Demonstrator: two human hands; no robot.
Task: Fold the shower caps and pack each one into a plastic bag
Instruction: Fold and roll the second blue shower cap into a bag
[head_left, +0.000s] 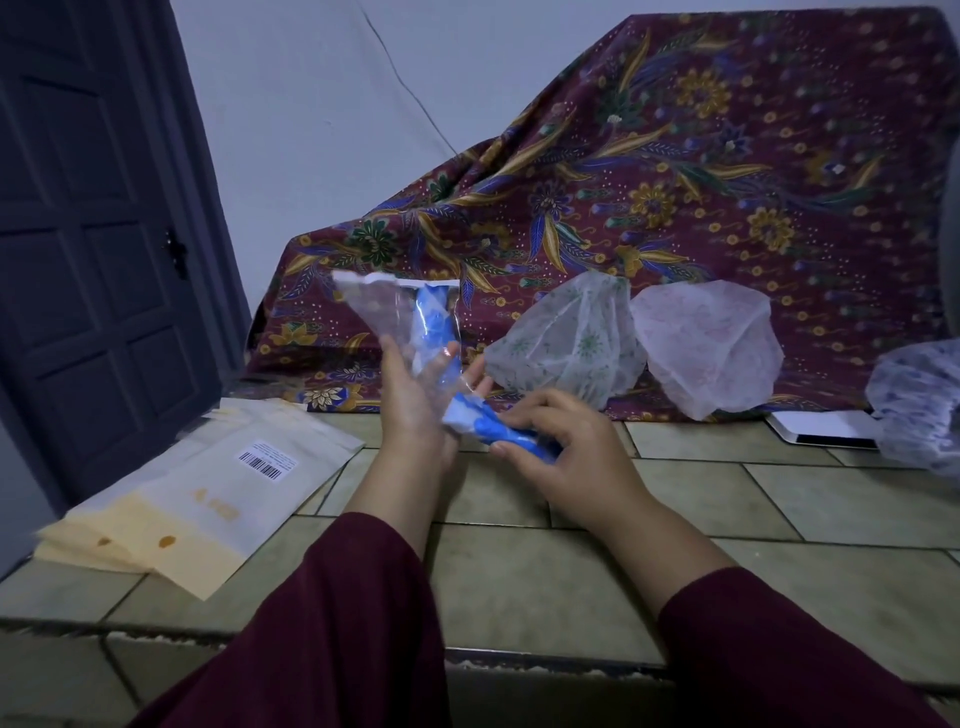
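My left hand (415, 400) holds a clear plastic bag (384, 306) upright in mid air above the tiled counter (519, 571). A folded blue and white shower cap (434, 322) shows through the bag's right side. My right hand (561, 441) grips the rolled blue and white end of a shower cap (478, 421) just below the bag's bottom; I cannot tell whether it is the same cap. Three unfolded caps rest against the patterned cloth: a green-print cap (571, 343), a pink-print cap (706, 343) and a blue-print cap (919, 410) at the right edge.
A stack of flat plastic bags (208, 499) with a barcode label lies on the counter at the left. A maroon batik cloth (675, 182) drapes something bulky behind. A white flat object (826, 428) lies under the cloth's edge. A dark door (88, 234) stands left.
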